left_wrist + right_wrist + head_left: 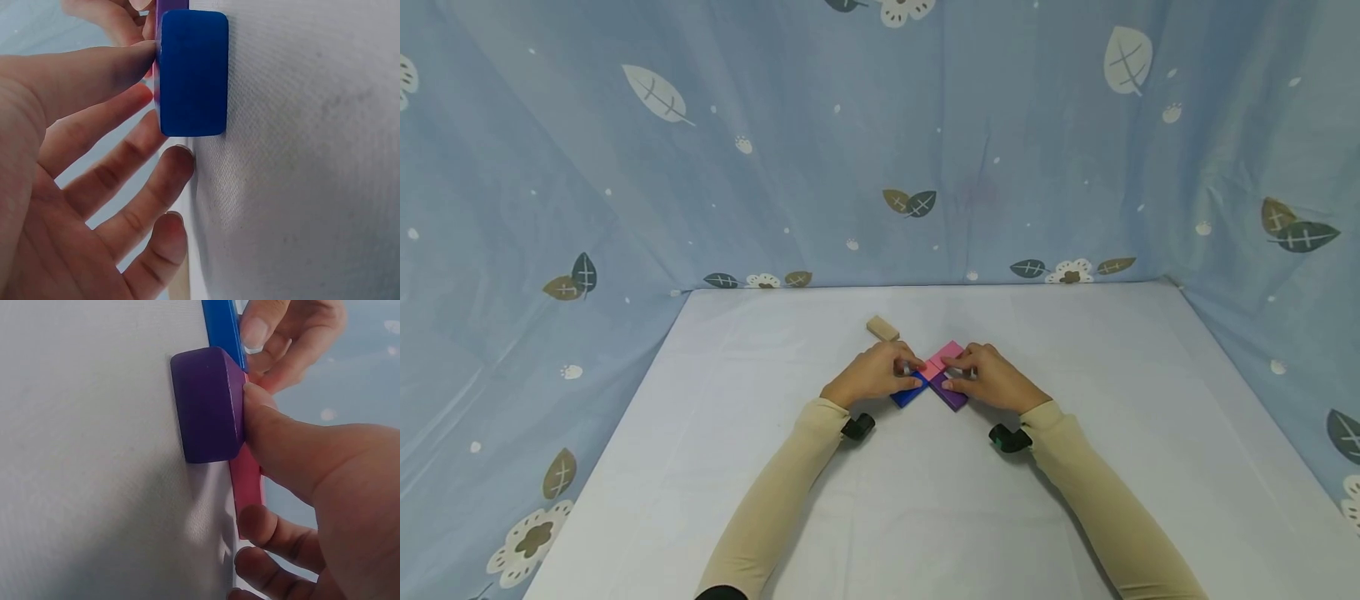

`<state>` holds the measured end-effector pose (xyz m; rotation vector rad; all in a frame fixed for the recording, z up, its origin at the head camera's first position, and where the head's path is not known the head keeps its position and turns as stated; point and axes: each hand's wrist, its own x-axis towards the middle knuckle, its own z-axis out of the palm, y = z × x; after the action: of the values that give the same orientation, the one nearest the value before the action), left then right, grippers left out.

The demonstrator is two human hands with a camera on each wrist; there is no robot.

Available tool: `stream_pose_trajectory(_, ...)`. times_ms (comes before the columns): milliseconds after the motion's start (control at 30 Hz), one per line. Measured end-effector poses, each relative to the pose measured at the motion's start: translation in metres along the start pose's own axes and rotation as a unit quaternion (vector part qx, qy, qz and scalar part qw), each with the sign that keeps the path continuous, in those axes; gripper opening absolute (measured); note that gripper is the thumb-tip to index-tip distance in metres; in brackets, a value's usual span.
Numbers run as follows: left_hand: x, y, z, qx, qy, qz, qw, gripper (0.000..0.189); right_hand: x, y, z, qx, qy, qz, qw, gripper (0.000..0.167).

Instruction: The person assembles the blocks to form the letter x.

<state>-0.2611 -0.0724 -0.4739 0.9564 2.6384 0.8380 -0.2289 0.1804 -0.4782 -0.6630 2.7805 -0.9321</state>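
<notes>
Four flat blocks lie on the white table in an X shape: blue (906, 397), purple (953, 397), pink (952, 349) and a salmon-pink one (929, 372), partly behind fingers. My left hand (872, 372) rests its thumb on top of the blue block, with its index fingertip at the salmon-pink one. Opposite it, my right hand (997, 381) touches the purple block with the thumb, its index fingertip on the pink block. In the left wrist view the blue block (195, 74) shows its end face beside extended fingers. The right wrist view shows the purple block (205, 406) under the thumb.
A plain wooden block (882, 327) lies behind my left hand. The white-covered table (917, 517) runs back to a blue leaf-patterned curtain (820, 150), which also hangs at both sides. Dark wrist cameras (1011, 438) sit under the sleeves, low over the cloth.
</notes>
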Motion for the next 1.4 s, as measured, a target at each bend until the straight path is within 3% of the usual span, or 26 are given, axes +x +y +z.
stream_pose_trajectory(633, -0.002, 0.000, 0.001, 0.013, 0.008, 0.004, 0.9999, 0.031, -0.001, 0.000, 0.002, -0.002, 0.010, -0.025, 0.9996, 0.044)
stream_pose_trajectory(1133, -0.013, -0.014, -0.015, -0.041, 0.099, 0.013, 0.9942, 0.028, 0.000, -0.005, 0.002, 0.003, 0.008, -0.024, 0.9997, 0.045)
stream_pose_trajectory(1400, -0.016, -0.021, -0.030, -0.074, 0.104, 0.029, 0.9914, 0.031, -0.002, -0.002, -0.001, 0.003, 0.007, -0.020, 0.9998, 0.043)
